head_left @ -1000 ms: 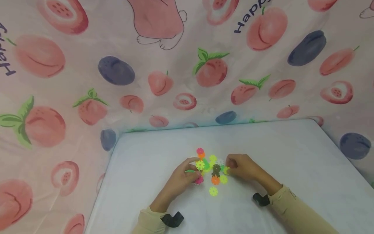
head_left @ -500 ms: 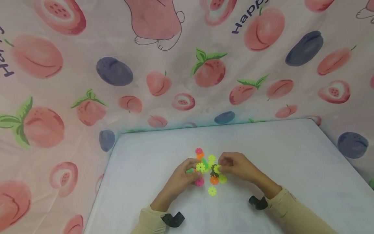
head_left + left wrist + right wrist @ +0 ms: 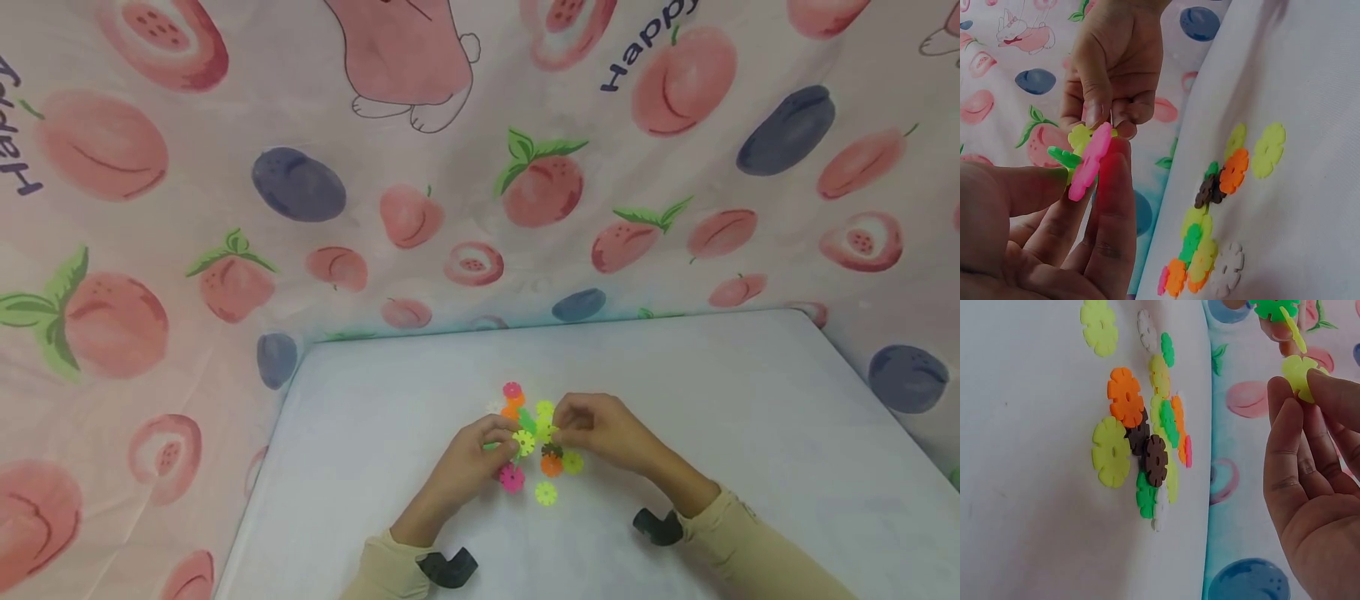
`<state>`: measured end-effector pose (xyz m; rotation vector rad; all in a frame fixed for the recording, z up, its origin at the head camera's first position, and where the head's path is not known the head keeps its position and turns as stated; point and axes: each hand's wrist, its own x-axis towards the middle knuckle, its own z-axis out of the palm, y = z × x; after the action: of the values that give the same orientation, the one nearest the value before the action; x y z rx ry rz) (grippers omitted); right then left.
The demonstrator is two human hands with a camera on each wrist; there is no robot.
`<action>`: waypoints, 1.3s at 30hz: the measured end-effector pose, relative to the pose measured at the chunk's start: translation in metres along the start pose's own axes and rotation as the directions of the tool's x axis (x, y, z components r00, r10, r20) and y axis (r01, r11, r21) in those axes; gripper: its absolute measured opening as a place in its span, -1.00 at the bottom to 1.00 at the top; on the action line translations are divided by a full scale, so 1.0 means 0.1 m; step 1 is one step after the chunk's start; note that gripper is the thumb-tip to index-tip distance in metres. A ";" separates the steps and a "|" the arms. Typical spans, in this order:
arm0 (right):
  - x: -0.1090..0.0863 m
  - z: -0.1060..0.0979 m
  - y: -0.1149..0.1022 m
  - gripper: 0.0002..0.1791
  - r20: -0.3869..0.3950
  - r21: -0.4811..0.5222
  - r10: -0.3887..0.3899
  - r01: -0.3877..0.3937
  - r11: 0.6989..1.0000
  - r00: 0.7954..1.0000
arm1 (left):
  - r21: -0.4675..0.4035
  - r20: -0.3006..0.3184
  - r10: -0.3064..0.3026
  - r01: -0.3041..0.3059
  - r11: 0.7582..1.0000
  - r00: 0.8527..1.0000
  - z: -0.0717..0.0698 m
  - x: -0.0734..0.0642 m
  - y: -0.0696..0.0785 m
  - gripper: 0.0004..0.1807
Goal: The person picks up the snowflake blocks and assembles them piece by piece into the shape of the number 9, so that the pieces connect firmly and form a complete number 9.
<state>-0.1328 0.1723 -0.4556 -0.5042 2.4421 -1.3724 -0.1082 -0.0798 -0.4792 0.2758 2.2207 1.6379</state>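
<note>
My left hand (image 3: 468, 462) pinches a small joined cluster of flower-shaped plastic discs. In the left wrist view the cluster shows a pink disc (image 3: 1091, 161) and a green disc (image 3: 1060, 156); the right wrist view shows its yellow disc (image 3: 1293, 330) edge-on. Between thumb and fingertips, my right hand (image 3: 611, 429) holds a single yellow disc (image 3: 1302, 376). That disc is right beside the cluster's yellow one, above the table; whether their edges touch, I cannot tell. Loose discs lie beneath both hands, including an orange one (image 3: 1125, 397) and a brown one (image 3: 1156, 460).
The table (image 3: 375, 417) has a white cover. Nearest me lies a loose yellow disc (image 3: 546, 493), and at the pile's far end is a pink disc (image 3: 512, 389). A fruit-print cloth (image 3: 480, 167) hangs behind the table.
My right hand has carried its yellow disc leftward, up to the cluster. My left hand has come slightly toward me and turned a little, with the cluster still in its fingers.
</note>
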 end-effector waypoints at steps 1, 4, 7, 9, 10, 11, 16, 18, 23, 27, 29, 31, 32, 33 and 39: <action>0.00 0.00 0.00 -0.85 0.000 -0.003 -0.005 0.005 1.000 1.000 | 0.004 -0.003 0.001 -0.001 1.000 1.000 0.00 0.00 0.00 -0.75; -0.01 0.01 -0.01 -0.86 -0.002 -0.005 -0.015 0.015 1.000 1.000 | 0.008 -0.006 0.007 -0.007 1.000 1.000 0.00 0.00 0.00 -0.77; -0.01 0.00 -0.02 -0.86 0.003 0.019 -0.026 0.026 0.999 1.000 | 0.001 -0.002 0.010 -0.010 1.000 1.000 0.00 -0.01 0.01 -0.78; -0.01 0.00 -0.03 -0.87 0.010 0.043 -0.036 0.036 0.998 0.999 | 0.004 -0.004 0.003 -0.003 1.000 1.000 0.00 -0.01 0.02 -0.78; -0.01 0.00 -0.03 -0.87 0.013 0.054 -0.042 0.041 0.998 0.999 | 0.006 -0.006 -0.003 0.003 1.000 1.000 0.00 -0.01 0.02 -0.77; -0.01 0.00 -0.03 -0.88 0.016 0.065 -0.047 0.046 0.997 0.999 | 0.009 -0.008 -0.010 0.010 1.000 1.000 0.00 -0.01 0.03 -0.76; -0.02 0.02 -0.04 -0.90 0.026 0.088 -0.084 0.082 0.993 0.996 | 0.009 -0.009 -0.035 0.035 0.999 0.999 0.01 0.00 0.04 -0.73; -0.02 0.03 -0.03 -0.90 0.025 0.096 -0.104 0.101 0.990 0.994 | 0.005 -0.005 -0.031 0.031 1.000 1.000 0.02 0.00 0.04 -0.76; -0.03 0.05 -0.04 -0.90 0.006 0.094 -0.144 0.143 0.985 0.990 | -0.005 -0.006 -0.013 0.013 1.000 1.000 0.05 -0.01 0.04 -0.81; -0.04 0.07 -0.05 -0.91 -0.009 0.092 -0.184 0.185 0.978 0.983 | 0.010 -0.024 -0.010 0.011 1.000 1.000 0.08 -0.03 0.07 -0.82; -0.05 0.07 -0.06 -0.90 -0.014 0.088 -0.205 0.206 0.975 0.979 | 0.017 -0.034 -0.008 0.009 1.000 0.999 0.08 -0.04 0.08 -0.82; -0.06 0.08 -0.06 -0.89 -0.023 0.070 -0.217 0.218 0.973 0.976 | 0.019 -0.043 -0.002 0.003 1.000 0.999 0.09 -0.05 0.09 -0.83; -0.06 0.09 -0.05 -0.88 -0.029 0.059 -0.224 0.226 0.972 0.974 | 0.019 -0.047 0.000 0.000 1.000 0.999 0.09 -0.06 0.09 -0.83; -0.06 0.10 -0.05 -0.86 -0.036 0.047 -0.233 0.235 0.971 0.972 | 0.022 -0.049 0.003 -0.002 1.000 0.999 0.10 -0.06 0.09 -0.84; -0.06 0.13 -0.04 -0.80 -0.073 -0.030 -0.366 0.365 0.931 0.928 | 0.074 -0.075 0.028 -0.022 0.997 0.997 0.10 -0.08 0.11 -0.86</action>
<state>-0.1216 0.1625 -0.4580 -0.9690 2.5101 -1.5358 -0.0976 -0.0704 -0.4697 0.2658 2.3459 1.6074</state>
